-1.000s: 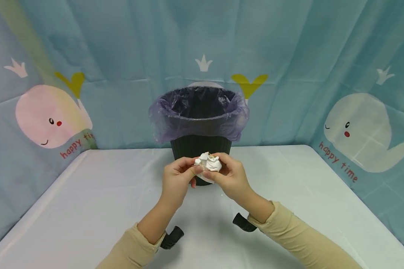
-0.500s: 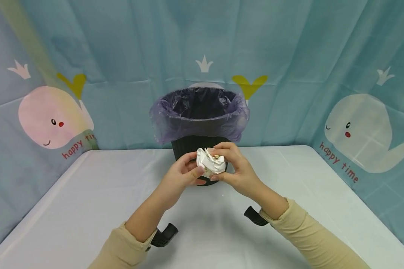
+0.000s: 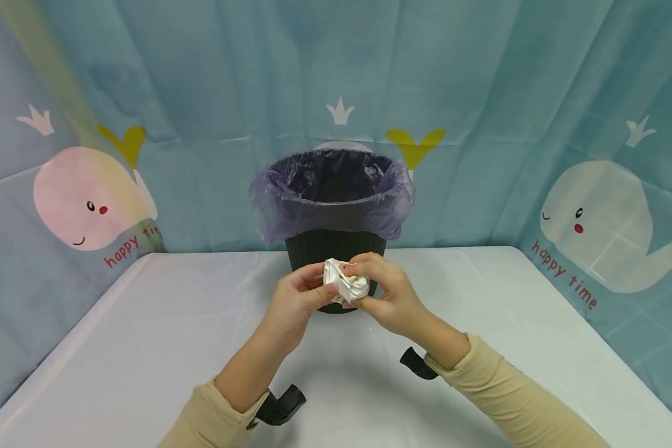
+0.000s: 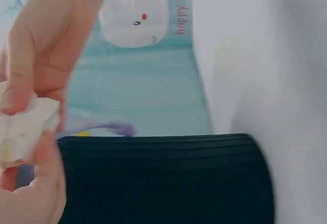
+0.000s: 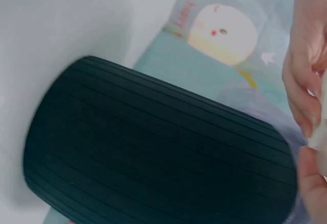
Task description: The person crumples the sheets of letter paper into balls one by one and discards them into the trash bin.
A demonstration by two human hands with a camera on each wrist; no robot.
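Note:
In the head view a wad of crumpled white paper [image 3: 338, 290], with yellowish bits showing in its folds, is held in the air in front of a black bin [image 3: 336, 244]. My left hand [image 3: 292, 306] grips its left side, thumb in front and fingers behind. From the other side my right hand [image 3: 393, 295] pinches it, fingers over the top and thumb underneath. The left wrist view shows the paper [image 4: 30, 124] between both hands. Only an edge of it appears at the right border of the right wrist view.
A purple plastic bag [image 3: 336, 214] lines the bin and folds over its rim. The bin stands at the back of the white table [image 3: 145, 348], against a blue curtain [image 3: 201, 74] printed with whales. Black wrist mounts [image 3: 282, 404] sit by both cuffs.
The flap that hung below the paper one second ago is folded in, and the wad looks more bunched. Since half a second ago both hands have dropped slightly with it.

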